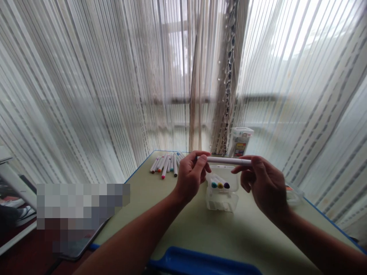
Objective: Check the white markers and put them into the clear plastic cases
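Both hands hold one white marker (225, 160) level above the table. My left hand (191, 175) pinches its left end and my right hand (262, 182) grips its right end. Right below them a clear plastic marker case (222, 200) stands open, with three markers (220, 185) in it showing teal, yellow and purple caps. Several more markers (168, 165) lie in a loose row on the table's far left part.
The pale green table (200, 229) has a blue edge and stands against striped sheer curtains. A white box (240, 142) stands at the back. A clear lid or dish (294, 194) lies right of my right hand. A blue tray rim (200, 263) is at the near edge.
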